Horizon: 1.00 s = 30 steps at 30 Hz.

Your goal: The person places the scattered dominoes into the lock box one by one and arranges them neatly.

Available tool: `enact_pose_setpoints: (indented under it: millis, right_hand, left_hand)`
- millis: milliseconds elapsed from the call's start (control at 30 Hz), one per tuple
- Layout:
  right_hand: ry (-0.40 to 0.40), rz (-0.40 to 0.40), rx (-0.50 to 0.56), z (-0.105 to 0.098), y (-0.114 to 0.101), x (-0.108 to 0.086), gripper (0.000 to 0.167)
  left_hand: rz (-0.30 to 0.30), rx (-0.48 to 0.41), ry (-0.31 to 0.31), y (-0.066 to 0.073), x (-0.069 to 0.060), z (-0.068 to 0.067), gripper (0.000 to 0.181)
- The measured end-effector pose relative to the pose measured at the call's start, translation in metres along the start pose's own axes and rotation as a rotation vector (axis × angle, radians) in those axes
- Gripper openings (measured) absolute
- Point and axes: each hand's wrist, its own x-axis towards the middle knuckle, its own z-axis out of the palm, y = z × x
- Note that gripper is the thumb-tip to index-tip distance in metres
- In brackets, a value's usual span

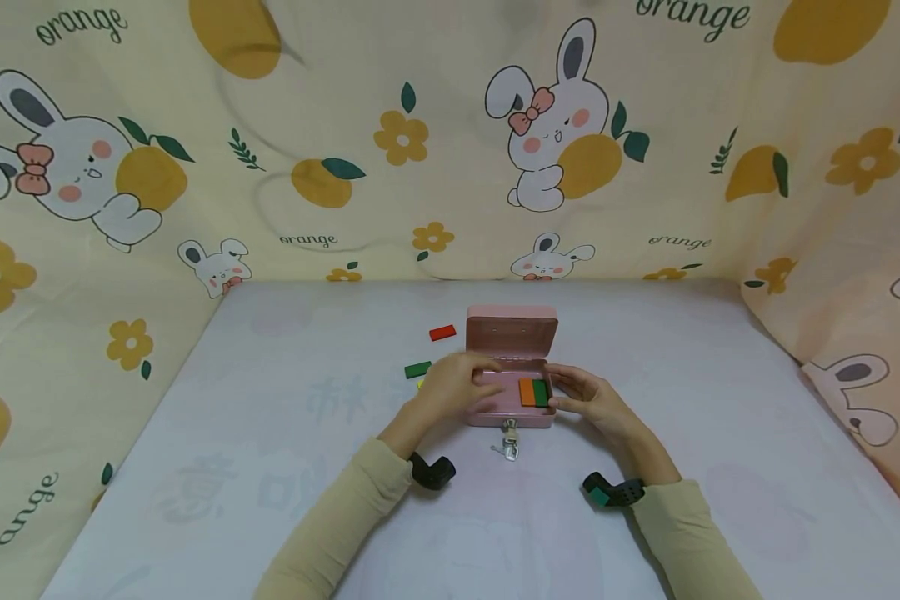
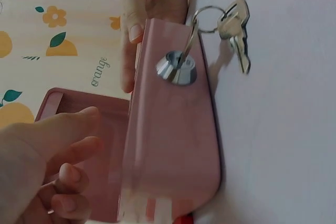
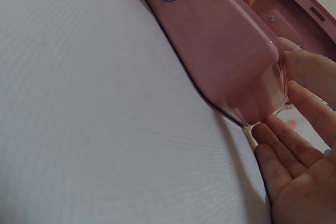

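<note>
A pink metal lock box (image 1: 510, 420) stands on the table with its lid (image 1: 512, 335) raised. Inside, against the right wall, lie an orange block (image 1: 527, 392) and a green block (image 1: 542, 393) side by side. My left hand (image 1: 456, 385) hovers over the box's left part, fingers loosely bent, with nothing visible in them. My right hand (image 1: 592, 400) rests on the right wall, its thumb at the rim and its fairly straight fingers (image 3: 283, 150) along the outside. A key (image 2: 240, 35) on a ring hangs from the front lock (image 2: 177, 67).
Left of the box lie a red block (image 1: 442, 332), a green block (image 1: 417, 369) and a yellow piece (image 1: 420, 384) mostly hidden by my left hand. A printed cloth (image 1: 450, 200) hangs behind the white table (image 1: 270, 417).
</note>
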Motion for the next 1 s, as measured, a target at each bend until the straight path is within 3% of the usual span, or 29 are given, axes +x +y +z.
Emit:
enact_pose_setpoints:
  millis: [333, 1000]
  right_hand:
    - [-0.002, -0.017, 0.001, -0.001, 0.002, 0.0, 0.062]
    - [0.001, -0.007, -0.012, -0.001, 0.0, 0.001, 0.063]
  left_hand:
    - [0.008, -0.006, 0.041, -0.01, -0.005, -0.013, 0.03]
    - [-0.09, -0.018, 0.137, -0.047, 0.0, -0.028, 0.027]
